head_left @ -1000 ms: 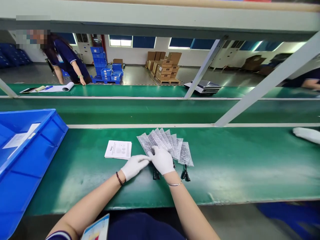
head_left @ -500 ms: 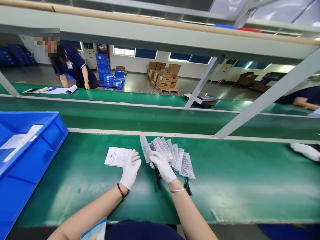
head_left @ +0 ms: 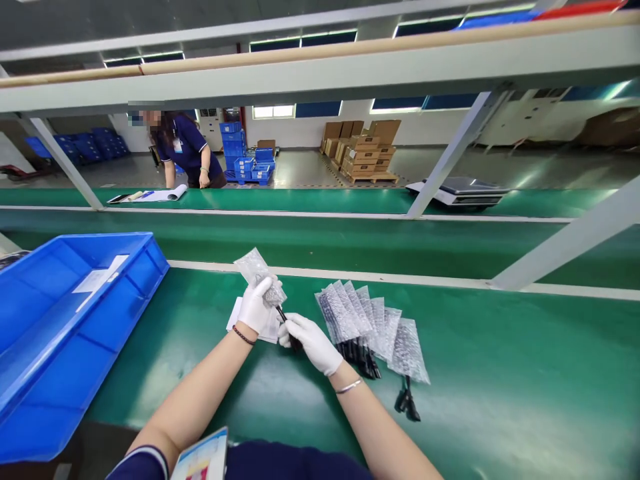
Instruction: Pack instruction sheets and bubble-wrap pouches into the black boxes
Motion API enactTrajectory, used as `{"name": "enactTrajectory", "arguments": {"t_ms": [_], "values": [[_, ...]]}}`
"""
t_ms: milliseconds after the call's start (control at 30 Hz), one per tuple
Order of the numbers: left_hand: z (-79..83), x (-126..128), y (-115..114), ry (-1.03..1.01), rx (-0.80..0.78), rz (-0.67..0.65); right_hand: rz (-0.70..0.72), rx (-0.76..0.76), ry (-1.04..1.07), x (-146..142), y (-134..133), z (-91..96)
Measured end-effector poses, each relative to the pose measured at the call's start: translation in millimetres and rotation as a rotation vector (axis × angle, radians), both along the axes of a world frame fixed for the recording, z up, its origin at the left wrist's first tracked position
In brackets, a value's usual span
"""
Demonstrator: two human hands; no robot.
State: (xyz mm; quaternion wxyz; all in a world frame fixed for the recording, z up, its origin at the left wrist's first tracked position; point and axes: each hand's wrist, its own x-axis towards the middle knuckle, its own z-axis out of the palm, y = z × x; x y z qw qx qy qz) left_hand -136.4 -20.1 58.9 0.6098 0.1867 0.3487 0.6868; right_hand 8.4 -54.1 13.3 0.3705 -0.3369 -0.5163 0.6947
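Note:
Both my hands wear white gloves. My left hand (head_left: 256,305) is closed on a clear bubble-wrap bag (head_left: 255,267), which tilts up above the fingers. A black cable (head_left: 283,313) comes out of the bag's lower end, and my right hand (head_left: 311,340) pinches it; its black end hangs below the fingers. Behind my left hand lies a white printed booklet (head_left: 270,330), partly hidden. To the right, several more bubble-wrap bags (head_left: 345,310) lie fanned out on the green bench, black cable ends (head_left: 361,357) sticking out toward me.
A large blue bin (head_left: 115,333) with papers inside stands at the left. Slanted white posts (head_left: 450,157) rise from the bench. On the far bench are a scale (head_left: 465,192) and papers (head_left: 163,195), with a person (head_left: 185,150) leaning there. Stacked cartons (head_left: 367,153) stand beyond.
My right hand has moved left from the fanned bags with one bag. My left hand, open beside the booklet before, now grips that bag while the right holds its cable. The view has shifted.

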Motion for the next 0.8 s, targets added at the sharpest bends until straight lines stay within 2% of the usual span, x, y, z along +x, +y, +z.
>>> {"name": "enactTrajectory", "arguments": {"t_ms": [133, 333, 667, 800], "values": [[14.3, -8, 14, -0.046, -0.064, 0.065, -0.038, 0.019, -0.051, 1, -3, -3.7], [29.6, -11, 20, -0.023, 0.045, 0.082, -0.047, 0.008, -0.012, -1, -3, -7.0], [32.5, -7, 13, 0.016, 0.081, 0.112, -0.030, 0.017, -0.024, -2, -3, -8.4], [25.4, 1, 2, 0.053, 0.082, 0.106, -0.033, 0.037, -0.027, -3, -6, -3.9]]}}
